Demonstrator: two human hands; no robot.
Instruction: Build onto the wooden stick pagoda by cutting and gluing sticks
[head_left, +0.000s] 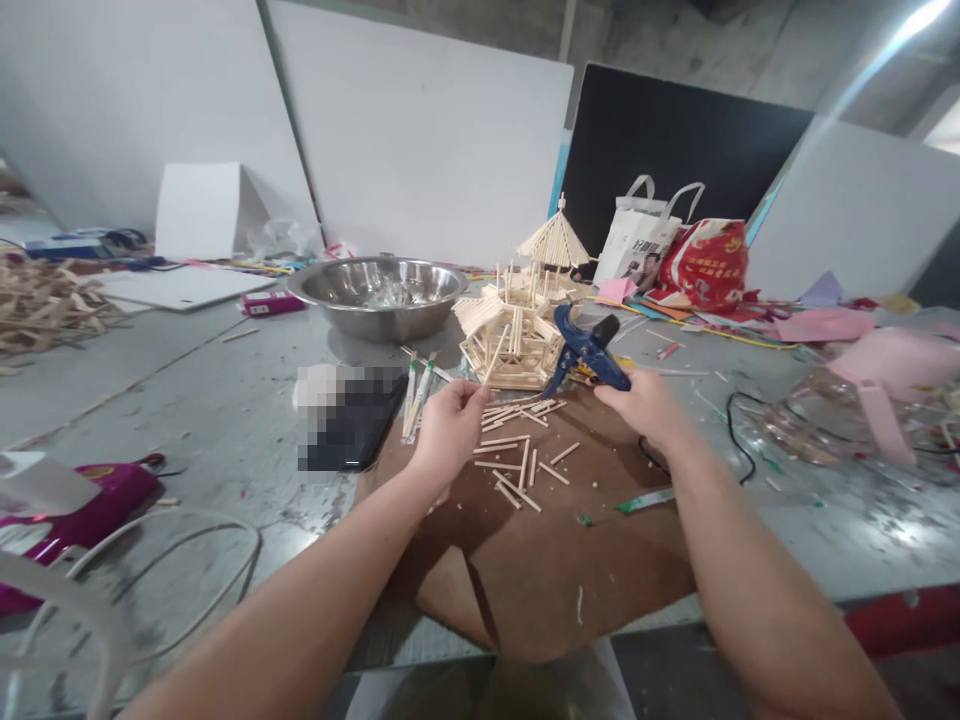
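Observation:
My left hand (pixel 452 425) pinches a thin wooden stick (pixel 496 357) between thumb and fingertips, with the stick slanting up in front of the model. Fingers wrapped round one end, my right hand (pixel 641 405) holds up a dark blue plier-like tool (pixel 581 350) with a hooked end and a black part; its exact kind is unclear. Just behind both hands stands a pavilion model (pixel 517 335) built of small sticks, its pointed roof (pixel 555 238) rising at the back. Several cut wooden sticks (pixel 525 465) lie loose on a brown board (pixel 570 560) below the hands.
Left of the model are a steel basin (pixel 379 300), a phone (pixel 375 430) and paper-wrapped sticks (pixel 420 390). A purple appliance (pixel 112 510) and white cable (pixel 247 560) lie at left. A clear container (pixel 817 415) stands at right, bags (pixel 705 265) at the back.

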